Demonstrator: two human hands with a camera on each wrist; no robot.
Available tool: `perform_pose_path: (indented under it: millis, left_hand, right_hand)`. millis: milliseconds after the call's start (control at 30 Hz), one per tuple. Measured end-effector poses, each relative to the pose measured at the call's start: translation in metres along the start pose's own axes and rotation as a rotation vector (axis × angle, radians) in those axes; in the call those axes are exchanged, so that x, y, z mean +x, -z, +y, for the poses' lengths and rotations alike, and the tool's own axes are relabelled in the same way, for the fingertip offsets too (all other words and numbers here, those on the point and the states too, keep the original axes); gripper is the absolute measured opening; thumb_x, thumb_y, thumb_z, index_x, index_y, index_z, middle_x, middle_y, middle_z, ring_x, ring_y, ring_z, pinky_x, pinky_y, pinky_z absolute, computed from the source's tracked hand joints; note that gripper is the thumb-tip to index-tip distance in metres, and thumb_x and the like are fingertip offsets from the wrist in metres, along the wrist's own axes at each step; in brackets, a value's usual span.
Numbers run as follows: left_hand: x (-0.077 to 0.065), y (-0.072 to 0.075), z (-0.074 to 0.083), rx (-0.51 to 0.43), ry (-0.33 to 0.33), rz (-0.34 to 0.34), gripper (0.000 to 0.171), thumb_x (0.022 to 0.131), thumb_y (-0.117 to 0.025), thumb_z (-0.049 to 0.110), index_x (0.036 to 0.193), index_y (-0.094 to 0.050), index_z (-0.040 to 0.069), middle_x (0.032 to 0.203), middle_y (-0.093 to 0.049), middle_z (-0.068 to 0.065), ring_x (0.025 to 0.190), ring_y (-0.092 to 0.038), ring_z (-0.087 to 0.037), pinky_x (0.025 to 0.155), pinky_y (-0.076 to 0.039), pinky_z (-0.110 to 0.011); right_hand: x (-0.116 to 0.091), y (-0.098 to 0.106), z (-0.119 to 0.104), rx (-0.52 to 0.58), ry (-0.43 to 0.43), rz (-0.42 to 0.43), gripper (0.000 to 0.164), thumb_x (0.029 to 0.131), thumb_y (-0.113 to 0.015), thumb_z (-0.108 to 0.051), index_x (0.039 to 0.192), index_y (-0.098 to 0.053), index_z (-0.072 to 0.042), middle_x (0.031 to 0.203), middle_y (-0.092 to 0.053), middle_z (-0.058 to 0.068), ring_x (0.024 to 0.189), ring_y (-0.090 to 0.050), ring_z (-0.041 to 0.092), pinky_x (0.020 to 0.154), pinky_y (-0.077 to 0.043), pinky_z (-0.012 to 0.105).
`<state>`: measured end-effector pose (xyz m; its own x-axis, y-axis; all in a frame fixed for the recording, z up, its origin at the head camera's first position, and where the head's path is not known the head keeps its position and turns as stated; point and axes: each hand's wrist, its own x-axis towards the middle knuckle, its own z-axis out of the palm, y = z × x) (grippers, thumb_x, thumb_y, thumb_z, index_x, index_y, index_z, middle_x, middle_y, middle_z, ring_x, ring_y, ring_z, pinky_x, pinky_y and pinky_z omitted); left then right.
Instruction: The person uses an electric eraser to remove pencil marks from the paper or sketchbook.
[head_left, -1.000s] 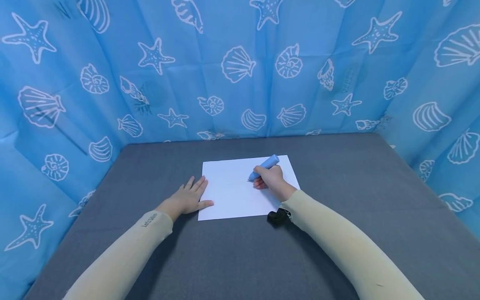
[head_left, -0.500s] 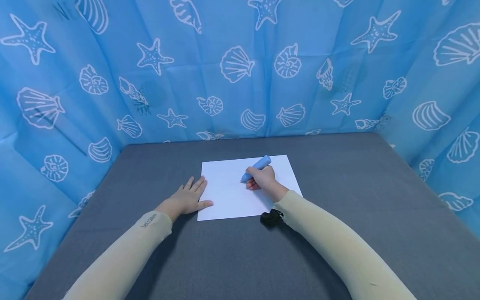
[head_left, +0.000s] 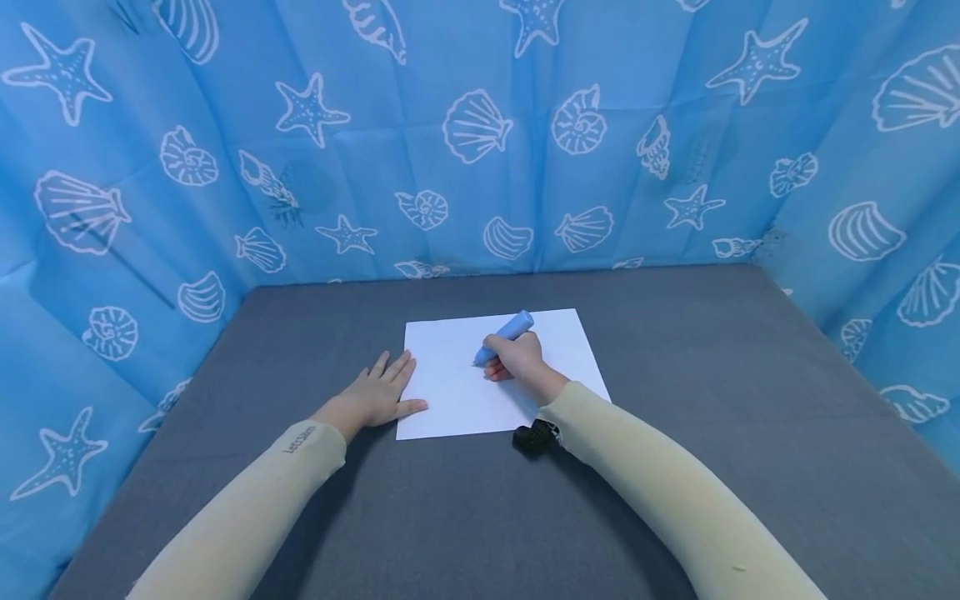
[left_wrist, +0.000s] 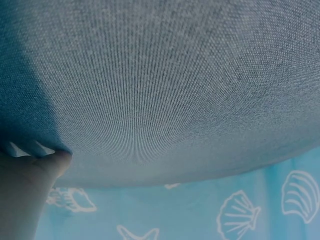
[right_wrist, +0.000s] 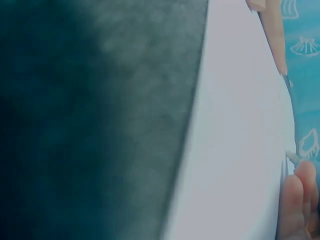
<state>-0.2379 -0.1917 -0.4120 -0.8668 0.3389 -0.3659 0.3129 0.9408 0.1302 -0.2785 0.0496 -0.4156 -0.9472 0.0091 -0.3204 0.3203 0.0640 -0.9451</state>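
A white sheet of paper (head_left: 442,400) lies on the grey cloth-covered table. My right hand (head_left: 521,358) grips a thick blue pen (head_left: 513,326), slanted with its fine tip down at the middle of the sheet. In the right wrist view the pen's pale tip (right_wrist: 292,156) meets or nearly meets the paper beside curled fingers (right_wrist: 293,195). My left hand (head_left: 375,396) rests flat with spread fingers, its fingertips and thumb over the sheet's left edge. The left wrist view catches only part of the left hand (left_wrist: 30,175). Any mark on the paper is too faint to tell.
Grey cloth (head_left: 420,517) covers the table around the paper. A blue curtain (head_left: 465,200) printed with white shells and starfish stands along the back and both sides. A black device (head_left: 532,439) sits at the right wrist, below the cream sleeve (head_left: 645,458).
My right hand and the blue pen have moved left across the paper, with the tip staying near the surface. The left hand and the sheet have stayed in place.
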Motion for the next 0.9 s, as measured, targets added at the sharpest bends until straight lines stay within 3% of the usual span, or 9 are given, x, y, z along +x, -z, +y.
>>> perform_pose_path:
  millis: [900]
  left_hand:
    - [-0.0013, 0.0017, -0.0007, -0.003, 0.004, -0.018, 0.089, 0.097, -0.038, 0.063, 0.156, -0.007, 0.005, 0.162, -0.001, -0.013, 0.146, 0.004, -0.041, 0.113, -0.009, -0.06]
  right_hand:
    - [-0.0009, 0.0009, -0.0011, 0.0, 0.012, -0.005, 0.023, 0.091, -0.058, -0.014, 0.097, -0.061, 0.008, 0.06, -0.062, 0.009, 0.047, -0.06, 0.011, 0.05, -0.053, 0.023]
